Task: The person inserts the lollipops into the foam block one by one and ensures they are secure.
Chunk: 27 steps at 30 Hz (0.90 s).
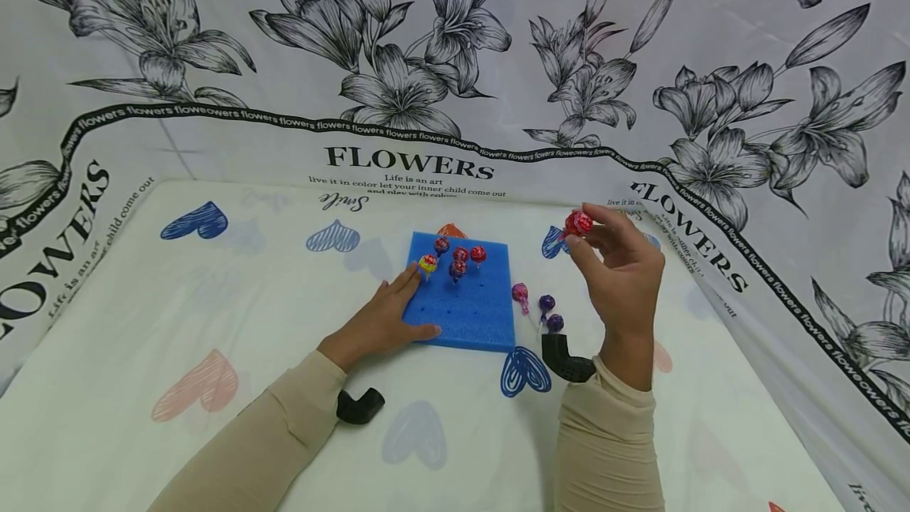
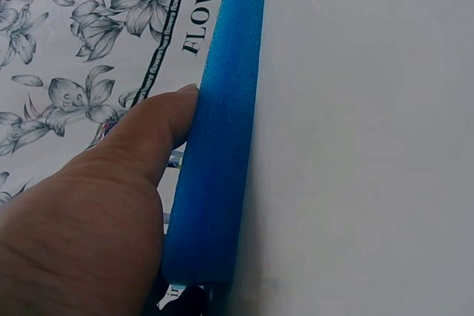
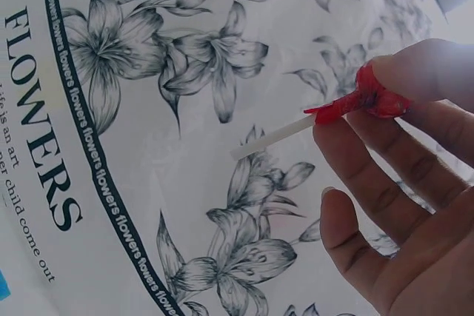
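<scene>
My right hand (image 1: 626,279) is raised above the table, right of the blue foam block (image 1: 465,322), and pinches a red-wrapped lollipop (image 1: 579,223) by its head. In the right wrist view the lollipop's white stick (image 3: 274,137) points left, away from the fingers. My left hand (image 1: 377,321) lies along the block's left edge with fingers extended and thumb at the near corner. Several lollipops stand in the far part of the block: a yellow one (image 1: 428,264) by the left fingertips, a dark red-and-blue one (image 1: 441,245), a red one (image 1: 479,254) and others close together.
Right of the block lie a pink lollipop (image 1: 520,293) and two purple lollipops (image 1: 547,303) on the heart-printed tablecloth (image 1: 284,322). Small holes show in the block's near part. Black wrist-camera mounts (image 1: 360,406) sit at both cuffs. A flower-printed cloth (image 1: 498,117) hangs behind.
</scene>
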Tool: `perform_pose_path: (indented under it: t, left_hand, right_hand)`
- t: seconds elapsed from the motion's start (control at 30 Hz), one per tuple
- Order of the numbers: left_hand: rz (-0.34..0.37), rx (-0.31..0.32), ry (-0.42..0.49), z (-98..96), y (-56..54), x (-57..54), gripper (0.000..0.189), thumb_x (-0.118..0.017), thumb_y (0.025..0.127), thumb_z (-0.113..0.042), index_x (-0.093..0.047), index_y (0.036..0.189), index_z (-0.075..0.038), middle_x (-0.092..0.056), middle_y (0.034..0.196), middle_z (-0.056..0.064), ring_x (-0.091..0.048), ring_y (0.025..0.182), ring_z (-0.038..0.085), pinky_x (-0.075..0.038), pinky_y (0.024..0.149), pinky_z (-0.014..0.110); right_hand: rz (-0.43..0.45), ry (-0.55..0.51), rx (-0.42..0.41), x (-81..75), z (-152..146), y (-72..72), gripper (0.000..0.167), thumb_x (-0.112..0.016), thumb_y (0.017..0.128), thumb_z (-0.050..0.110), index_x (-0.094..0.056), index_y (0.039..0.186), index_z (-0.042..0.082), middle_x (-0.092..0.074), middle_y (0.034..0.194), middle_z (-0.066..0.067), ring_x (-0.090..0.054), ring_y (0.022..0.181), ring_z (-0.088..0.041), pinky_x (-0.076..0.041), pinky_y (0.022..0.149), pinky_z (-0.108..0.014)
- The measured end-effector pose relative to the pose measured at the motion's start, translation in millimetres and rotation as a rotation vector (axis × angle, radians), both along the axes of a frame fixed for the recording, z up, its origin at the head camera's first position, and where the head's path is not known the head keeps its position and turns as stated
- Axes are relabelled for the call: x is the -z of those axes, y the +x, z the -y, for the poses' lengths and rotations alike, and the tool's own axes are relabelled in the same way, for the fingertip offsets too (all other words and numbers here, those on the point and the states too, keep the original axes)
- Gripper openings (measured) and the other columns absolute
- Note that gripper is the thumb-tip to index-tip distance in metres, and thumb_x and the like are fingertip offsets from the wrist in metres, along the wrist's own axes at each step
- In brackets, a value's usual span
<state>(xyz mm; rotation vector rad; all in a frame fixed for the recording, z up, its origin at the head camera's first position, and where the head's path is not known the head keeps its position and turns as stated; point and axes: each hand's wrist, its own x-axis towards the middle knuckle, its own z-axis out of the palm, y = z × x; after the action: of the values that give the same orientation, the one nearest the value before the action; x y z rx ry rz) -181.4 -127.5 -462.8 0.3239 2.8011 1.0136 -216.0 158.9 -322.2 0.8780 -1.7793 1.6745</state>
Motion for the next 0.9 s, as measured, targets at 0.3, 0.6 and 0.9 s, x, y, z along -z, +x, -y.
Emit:
perform_pose_path:
  t: [0.3,0.6,0.9]
  left_hand:
    - [-0.008,0.004,-0.002,0.5,-0.5,1.9,0.103,-0.066,0.082,-0.06,-0.018,0.154,-0.005,-0.005,0.161,0.005,-0.007,0.145,0.026,-0.003,0.115,0.042]
    - [-0.006,0.004,0.0,0.3,-0.9,2.1,0.103,-0.066,0.082,-0.06,-0.017,0.154,-0.006,-0.005,0.161,0.005,-0.007,0.145,0.027,-0.003,0.115,0.042]
    - [-0.005,0.007,-0.006,0.4,-1.5,2.2,0.103,-0.067,0.082,-0.059,-0.017,0.154,-0.004,-0.005,0.161,0.006,-0.008,0.145,0.027,-0.003,0.115,0.042]
  right_hand:
    - [0.033,0.033,-0.051,6.3,11,-4.2,0.035,-0.064,0.083,-0.013,-0.062,0.118,-0.012,-0.063,0.108,-0.02,-0.065,0.092,-0.026,-0.053,0.084,-0.031]
    - [0.078,0.044,-0.082,16.8,15,-12.3,0.034,-0.065,0.084,-0.012,-0.061,0.118,-0.012,-0.062,0.109,-0.02,-0.065,0.089,-0.025,-0.054,0.082,-0.03]
    - [0.242,0.152,-0.058,30.7,23,-21.3,0.034,-0.065,0.086,-0.012,-0.061,0.12,-0.01,-0.063,0.108,-0.022,-0.066,0.093,-0.026,-0.053,0.083,-0.03]
